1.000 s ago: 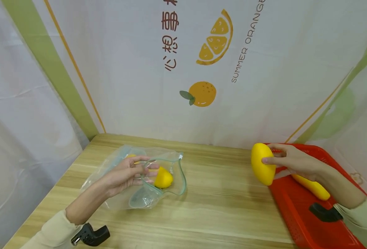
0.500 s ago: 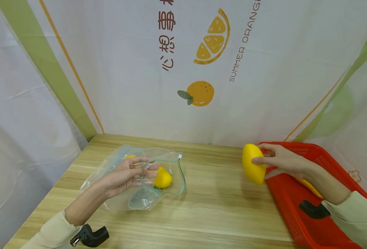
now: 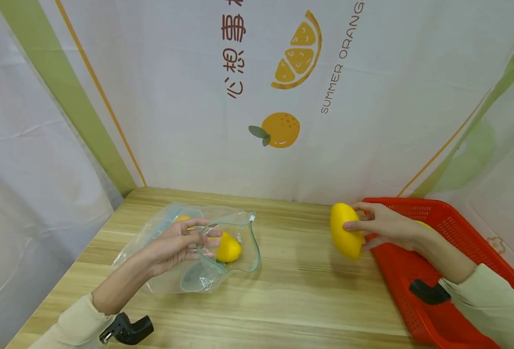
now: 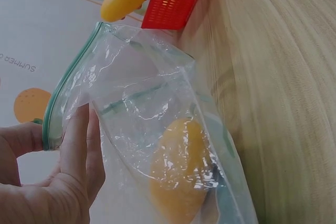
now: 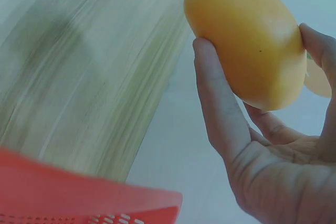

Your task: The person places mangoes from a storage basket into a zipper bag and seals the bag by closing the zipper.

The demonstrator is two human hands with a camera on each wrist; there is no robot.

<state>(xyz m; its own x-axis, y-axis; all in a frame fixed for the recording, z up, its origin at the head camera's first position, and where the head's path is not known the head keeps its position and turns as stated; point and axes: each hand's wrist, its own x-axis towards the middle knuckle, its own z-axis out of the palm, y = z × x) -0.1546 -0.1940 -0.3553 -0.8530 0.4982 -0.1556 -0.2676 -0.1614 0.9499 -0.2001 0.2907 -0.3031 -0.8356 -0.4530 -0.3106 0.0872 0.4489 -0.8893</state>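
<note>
My right hand (image 3: 392, 225) grips a smooth yellow mango (image 3: 346, 231) in the air beside the red basket, thumb on one side and fingers on the other; the right wrist view shows it close up. On the left, a clear zip bag (image 3: 202, 283) with a green-edged mouth lies on the table. My left hand (image 3: 174, 247) pinches its edge near the mouth, the thumb and fingers (image 4: 76, 135) on either side of the film. A yellow mango (image 3: 229, 248) shows inside the bag. More yellow shows behind the left hand, largely hidden.
A red basket (image 3: 396, 286) stands at the right of the wooden table (image 3: 300, 300). Inside it, a yellow thing (image 3: 423, 224) is mostly hidden behind the right forearm. A printed white curtain (image 3: 187, 121) hangs along the back.
My right hand has carried the mango leftward, away from above the basket. The left hand and the bag have stayed nearly still.
</note>
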